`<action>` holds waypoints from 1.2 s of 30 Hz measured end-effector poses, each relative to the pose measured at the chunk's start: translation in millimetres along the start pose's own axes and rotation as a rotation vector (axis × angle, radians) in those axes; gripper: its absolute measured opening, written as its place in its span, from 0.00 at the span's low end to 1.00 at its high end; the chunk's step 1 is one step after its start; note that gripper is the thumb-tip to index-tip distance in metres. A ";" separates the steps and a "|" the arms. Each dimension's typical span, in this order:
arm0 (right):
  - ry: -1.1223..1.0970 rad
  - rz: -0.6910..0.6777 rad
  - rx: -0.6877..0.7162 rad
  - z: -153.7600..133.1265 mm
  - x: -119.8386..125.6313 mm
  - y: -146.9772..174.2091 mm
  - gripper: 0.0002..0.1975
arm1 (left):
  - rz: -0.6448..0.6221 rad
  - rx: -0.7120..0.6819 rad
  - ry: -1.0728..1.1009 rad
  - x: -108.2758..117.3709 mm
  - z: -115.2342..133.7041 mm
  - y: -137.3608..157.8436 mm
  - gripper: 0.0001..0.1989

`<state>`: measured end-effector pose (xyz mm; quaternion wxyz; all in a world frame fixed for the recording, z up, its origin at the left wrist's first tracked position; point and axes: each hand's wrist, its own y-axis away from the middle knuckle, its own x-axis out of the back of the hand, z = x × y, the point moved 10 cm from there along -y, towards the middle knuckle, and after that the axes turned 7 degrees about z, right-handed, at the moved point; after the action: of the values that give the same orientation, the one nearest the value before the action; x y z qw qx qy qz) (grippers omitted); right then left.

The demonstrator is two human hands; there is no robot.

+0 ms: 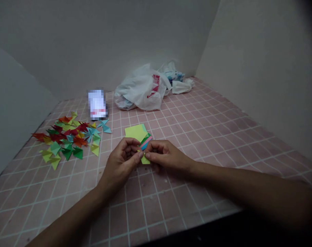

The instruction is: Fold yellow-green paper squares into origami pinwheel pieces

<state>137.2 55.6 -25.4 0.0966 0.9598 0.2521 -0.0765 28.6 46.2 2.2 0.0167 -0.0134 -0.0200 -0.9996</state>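
Between my two hands is a small piece of yellow folding paper [145, 160], pinched from both sides. My left hand [125, 156] has thumb and forefinger closed on its left edge. The fingers of my right hand [163, 154] close on its right edge. Just beyond the hands lies a stack of coloured paper sheets [135, 132], yellow on top, with green, pink and blue edges showing. My hands partly cover this stack. Off to the left, many folded paper pieces [68, 133] in red, orange, yellow, green and light blue lie in a loose heap.
A blurred-out phone [97, 104] with a lit screen stands behind the folded pieces. White plastic bags [145, 87] with red print lie crumpled at the back. Grey walls bound the pink checked tabletop [210, 127] at the back and sides.
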 end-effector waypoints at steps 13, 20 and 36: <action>-0.040 0.074 0.027 -1.6 6.0 -1.2 0.12 | -0.099 0.171 -0.110 -8.7 -15.0 3.6 0.10; -0.041 0.101 0.014 -1.1 7.3 -1.1 0.10 | -0.113 0.134 -0.142 -7.9 -13.3 1.9 0.10; 0.006 0.058 0.017 4.0 2.3 -0.5 0.11 | -0.030 0.086 -0.090 -0.6 -12.9 -1.2 0.09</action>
<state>138.6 56.2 -29.8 0.0899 0.9677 0.2240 -0.0729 28.8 46.9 -10.7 0.0014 -0.0574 -0.0639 -0.9963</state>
